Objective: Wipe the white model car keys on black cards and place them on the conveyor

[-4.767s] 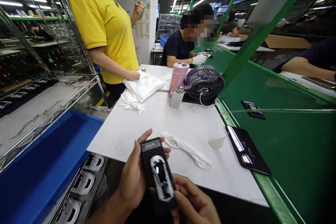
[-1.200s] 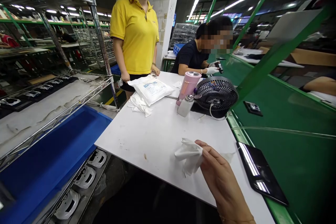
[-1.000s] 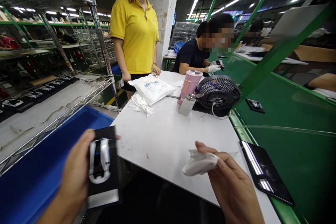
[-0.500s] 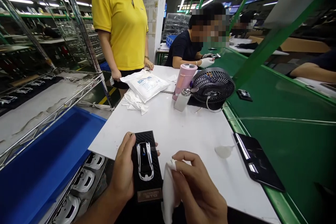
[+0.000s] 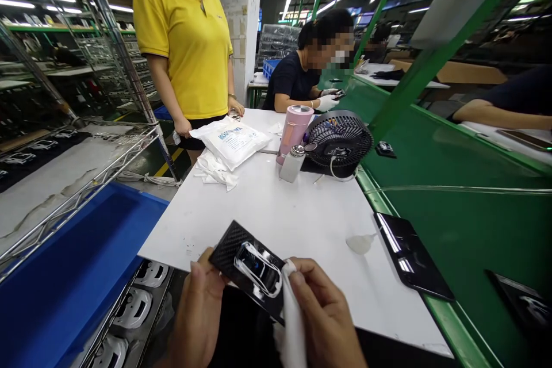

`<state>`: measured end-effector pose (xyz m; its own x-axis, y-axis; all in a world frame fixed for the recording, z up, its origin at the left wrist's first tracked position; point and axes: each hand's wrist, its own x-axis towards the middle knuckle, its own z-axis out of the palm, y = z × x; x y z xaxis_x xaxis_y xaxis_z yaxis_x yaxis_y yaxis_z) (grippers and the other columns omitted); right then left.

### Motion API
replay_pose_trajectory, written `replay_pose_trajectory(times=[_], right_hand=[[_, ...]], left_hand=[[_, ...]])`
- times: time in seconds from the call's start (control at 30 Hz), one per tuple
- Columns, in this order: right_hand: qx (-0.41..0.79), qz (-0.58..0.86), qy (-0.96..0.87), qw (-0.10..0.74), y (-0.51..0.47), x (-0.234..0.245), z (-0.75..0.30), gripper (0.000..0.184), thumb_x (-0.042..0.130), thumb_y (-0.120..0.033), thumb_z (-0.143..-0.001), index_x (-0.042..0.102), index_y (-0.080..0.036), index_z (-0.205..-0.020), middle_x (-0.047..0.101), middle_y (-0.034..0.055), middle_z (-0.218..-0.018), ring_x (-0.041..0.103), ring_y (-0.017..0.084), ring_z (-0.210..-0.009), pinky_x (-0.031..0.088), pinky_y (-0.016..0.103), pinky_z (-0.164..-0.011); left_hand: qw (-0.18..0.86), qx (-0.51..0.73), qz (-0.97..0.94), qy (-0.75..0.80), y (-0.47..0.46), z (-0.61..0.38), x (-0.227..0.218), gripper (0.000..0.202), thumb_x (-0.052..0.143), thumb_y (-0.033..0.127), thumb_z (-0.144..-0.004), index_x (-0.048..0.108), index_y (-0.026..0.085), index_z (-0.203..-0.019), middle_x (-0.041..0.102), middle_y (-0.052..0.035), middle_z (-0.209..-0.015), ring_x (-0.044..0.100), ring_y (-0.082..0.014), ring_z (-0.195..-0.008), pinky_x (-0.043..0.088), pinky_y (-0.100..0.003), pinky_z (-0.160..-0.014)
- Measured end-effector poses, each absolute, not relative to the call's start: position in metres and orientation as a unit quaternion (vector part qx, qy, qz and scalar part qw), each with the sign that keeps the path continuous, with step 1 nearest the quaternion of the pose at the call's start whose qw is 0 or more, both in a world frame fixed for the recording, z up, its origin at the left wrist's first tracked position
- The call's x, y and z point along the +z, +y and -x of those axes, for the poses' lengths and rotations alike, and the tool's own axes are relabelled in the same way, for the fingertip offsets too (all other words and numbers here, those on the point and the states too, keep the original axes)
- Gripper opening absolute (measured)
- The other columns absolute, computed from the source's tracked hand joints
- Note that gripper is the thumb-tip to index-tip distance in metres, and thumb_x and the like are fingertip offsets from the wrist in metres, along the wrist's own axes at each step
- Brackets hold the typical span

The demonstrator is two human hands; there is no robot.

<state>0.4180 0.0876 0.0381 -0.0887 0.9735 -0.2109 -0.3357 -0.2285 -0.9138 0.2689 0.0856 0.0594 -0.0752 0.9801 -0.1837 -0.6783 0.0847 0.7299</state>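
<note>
My left hand (image 5: 200, 305) grips the far left corner of a black textured display base (image 5: 226, 244), closed on its edge. A small white and black model car (image 5: 259, 267) is mounted on that base, which is tilted and turned diagonally above the table's near edge. At the base's right end, my right hand (image 5: 321, 305) is closed on a white cloth (image 5: 293, 316). The cloth is pressed against the base's edge beside the car and hangs down below the fingers.
On the white table (image 5: 276, 224) stand a pink tumbler (image 5: 295, 132), a pump bottle (image 5: 293, 164), a black fan (image 5: 340, 138) and a white wipes package (image 5: 235, 141). A dark tablet (image 5: 411, 256) lies along the green conveyor (image 5: 452, 218). Two people are across the table; a blue tray (image 5: 86, 276) is left.
The base with its car has turned from upright to diagonal, its far end swinging left. The cloth in my right hand has come onto its right end. The view has shifted slightly.
</note>
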Motion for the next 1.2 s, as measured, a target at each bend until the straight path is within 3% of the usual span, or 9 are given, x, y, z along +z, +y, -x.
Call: replay_pose_trajectory(times=[0.1,0.23,0.37,0.5,0.7,0.77,0.87,1.03,1.2], right_hand=[[0.661,0.389,-0.478,0.429,0.103,0.059,-0.446,0.019,0.06,-0.036,-0.082,0.057,-0.018,-0.079,0.05,-0.0002,-0.071,0.046,0.013,-0.063,0.037,0.022,-0.058],[0.663,0.295,-0.62,0.297,0.117,0.078,-0.455,0.02,0.059,-0.034,-0.082,0.062,-0.016,-0.075,0.054,0.0018,-0.072,0.048,0.015,-0.068,0.038,0.025,-0.065],[0.667,0.295,-0.628,0.273,0.125,0.081,-0.443,0.019,0.062,-0.032,-0.08,0.066,-0.014,-0.077,0.057,0.0022,-0.071,0.051,0.015,-0.068,0.04,0.025,-0.065],[0.623,0.376,-0.574,0.376,0.134,0.068,-0.44,0.019,0.059,-0.034,-0.083,0.063,-0.016,-0.083,0.057,0.0014,-0.076,0.051,0.014,-0.07,0.041,0.023,-0.062],[0.484,0.457,-0.503,0.551,0.124,0.063,-0.45,0.006,0.059,-0.03,-0.084,0.061,-0.024,-0.087,0.053,0.0012,-0.1,0.05,0.016,-0.092,0.041,0.022,-0.075],[0.421,0.457,-0.553,0.555,0.111,0.07,-0.446,0.005,0.058,-0.025,-0.085,0.062,-0.024,-0.086,0.05,0.0036,-0.096,0.051,0.017,-0.086,0.042,0.022,-0.066],[0.32,0.406,-0.659,0.546,0.095,0.077,-0.429,0.02,0.052,-0.013,-0.086,0.063,-0.027,-0.096,0.045,0.0056,-0.09,0.051,0.017,-0.077,0.044,0.024,-0.057],[0.249,0.376,-0.747,0.488,0.089,0.064,-0.405,0.032,0.044,-0.008,-0.085,0.057,-0.022,-0.112,0.04,0.0089,-0.097,0.049,0.012,-0.065,0.046,0.024,-0.051],[0.178,0.362,-0.812,0.422,0.083,0.05,-0.406,0.028,0.04,-0.013,-0.09,0.056,-0.022,-0.111,0.042,0.0054,-0.084,0.041,0.009,-0.054,0.037,0.021,-0.043]], left_hand=[[0.85,0.416,-0.147,0.289,0.081,-0.252,0.056,0.068,0.025,0.064,-0.08,0.064,0.01,-0.091,0.068,-0.0157,-0.085,0.064,-0.0291,-0.079,0.047,-0.04,-0.068],[0.9,0.302,-0.158,0.271,0.079,-0.249,0.052,0.06,0.03,0.056,-0.084,0.063,0.009,-0.066,0.066,-0.0133,-0.064,0.063,-0.02,-0.062,0.044,-0.027,-0.061],[0.895,0.254,-0.245,0.273,0.079,-0.256,0.054,0.036,0.041,0.04,-0.085,0.059,0.011,-0.096,0.069,-0.0159,-0.083,0.066,-0.0199,-0.07,0.044,-0.024,-0.059],[0.872,0.305,-0.266,0.276,0.083,-0.259,0.058,0.037,0.03,0.043,-0.088,0.05,0.016,-0.104,0.067,-0.0155,-0.092,0.067,-0.0233,-0.064,0.047,-0.029,-0.053],[0.815,0.416,-0.229,0.333,0.09,-0.257,0.068,0.046,0.031,0.044,-0.088,0.052,0.01,-0.11,0.065,-0.02,-0.103,0.067,-0.0224,-0.073,0.048,-0.03,-0.066],[0.803,0.443,-0.208,0.341,0.091,-0.258,0.069,0.048,0.032,0.045,-0.087,0.054,0.01,-0.112,0.065,-0.019,-0.104,0.066,-0.024,-0.078,0.048,-0.033,-0.072],[0.79,0.479,-0.187,0.334,0.091,-0.263,0.069,0.046,0.035,0.044,-0.087,0.056,0.012,-0.112,0.066,-0.0159,-0.104,0.064,-0.0265,-0.088,0.048,-0.038,-0.079],[0.775,0.528,-0.136,0.32,0.089,-0.27,0.071,0.03,0.044,0.032,-0.087,0.06,0.018,-0.108,0.067,-0.0076,-0.105,0.058,-0.0219,-0.104,0.043,-0.034,-0.092],[0.795,0.515,-0.09,0.308,0.09,-0.266,0.072,0.043,0.043,0.039,-0.086,0.057,0.009,-0.114,0.064,-0.0157,-0.109,0.057,-0.0277,-0.106,0.043,-0.04,-0.093]])
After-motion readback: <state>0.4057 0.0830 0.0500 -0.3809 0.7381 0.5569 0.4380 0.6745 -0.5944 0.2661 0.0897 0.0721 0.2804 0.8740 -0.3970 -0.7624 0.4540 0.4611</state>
